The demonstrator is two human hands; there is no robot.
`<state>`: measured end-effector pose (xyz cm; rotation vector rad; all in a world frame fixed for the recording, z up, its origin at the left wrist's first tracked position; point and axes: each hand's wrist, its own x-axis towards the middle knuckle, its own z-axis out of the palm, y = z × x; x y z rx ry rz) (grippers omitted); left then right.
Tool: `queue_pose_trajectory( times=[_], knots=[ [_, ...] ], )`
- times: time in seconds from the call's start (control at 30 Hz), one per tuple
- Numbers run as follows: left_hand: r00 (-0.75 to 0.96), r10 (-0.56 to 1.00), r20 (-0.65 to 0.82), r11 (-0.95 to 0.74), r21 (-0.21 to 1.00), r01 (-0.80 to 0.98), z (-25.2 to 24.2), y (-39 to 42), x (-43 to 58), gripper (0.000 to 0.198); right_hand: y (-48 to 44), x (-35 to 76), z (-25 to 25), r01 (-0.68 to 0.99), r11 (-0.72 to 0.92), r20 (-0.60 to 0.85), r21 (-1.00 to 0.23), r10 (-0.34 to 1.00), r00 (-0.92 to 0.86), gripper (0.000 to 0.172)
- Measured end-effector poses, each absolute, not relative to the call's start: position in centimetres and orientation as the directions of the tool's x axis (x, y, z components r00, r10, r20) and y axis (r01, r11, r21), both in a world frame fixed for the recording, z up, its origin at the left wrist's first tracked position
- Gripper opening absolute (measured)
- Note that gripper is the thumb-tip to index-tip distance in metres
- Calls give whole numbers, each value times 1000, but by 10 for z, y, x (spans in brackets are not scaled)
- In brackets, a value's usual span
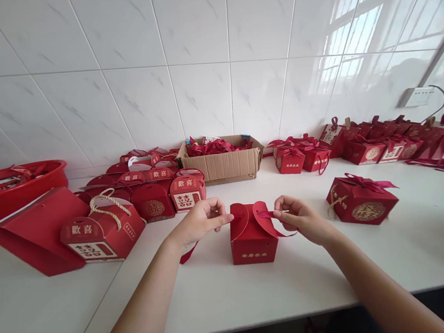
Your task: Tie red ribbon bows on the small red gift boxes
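Observation:
A small red gift box [253, 239] with gold characters on its front stands upright on the white table between my hands. Its rounded top flaps are folded together, and a dark red ribbon [265, 214] passes through holes in them. My left hand [201, 222] pinches the ribbon at the left flap, and a loose tail hangs below that hand. On the other side, my right hand [300, 218] grips the ribbon between thumb and forefinger, with its tail curling beneath the fingers.
At the back, a cardboard box [220, 167] holds ribbons. Red boxes with rope handles [102, 228] crowd the left, beside a red basin [56, 174]. A bow-tied box [362, 202] sits at right; more boxes [368, 152] line the wall. The table's front edge [299, 320] runs below my forearms.

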<state>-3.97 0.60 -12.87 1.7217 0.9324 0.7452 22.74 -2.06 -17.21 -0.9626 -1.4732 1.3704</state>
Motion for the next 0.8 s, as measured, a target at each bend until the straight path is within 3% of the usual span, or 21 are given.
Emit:
queue_pose_trajectory(
  times=[0.13,0.27,0.37,0.47,0.63,0.73,0.8],
  knots=[
    [418,876,240,-385,871,306,-134,8,-38,23,-23,226,-168,45,184,171,-982,962,-214,25],
    [411,765,496,-637,679,365,-136,9,-40,6,-24,227,-166,65,231,216,-971,958,-187,24],
    [438,684,583,-729,552,405,-137,11,-45,20,-23,228,-166,64,241,227,-969,959,-167,23],
    [488,716,500,-698,512,501,-137,14,-50,21,-22,230,-167,111,249,225,-962,955,-194,25],
    [590,786,182,-582,540,608,-135,15,-52,11,-18,233,-175,362,217,125,-907,957,-262,31],
    [572,818,57,-512,523,681,-132,7,-57,12,-23,239,-174,436,288,247,-852,957,-150,34],
    [491,869,61,-450,507,735,-132,-2,-66,20,-33,242,-172,392,299,325,-870,946,0,34]
  ],
)
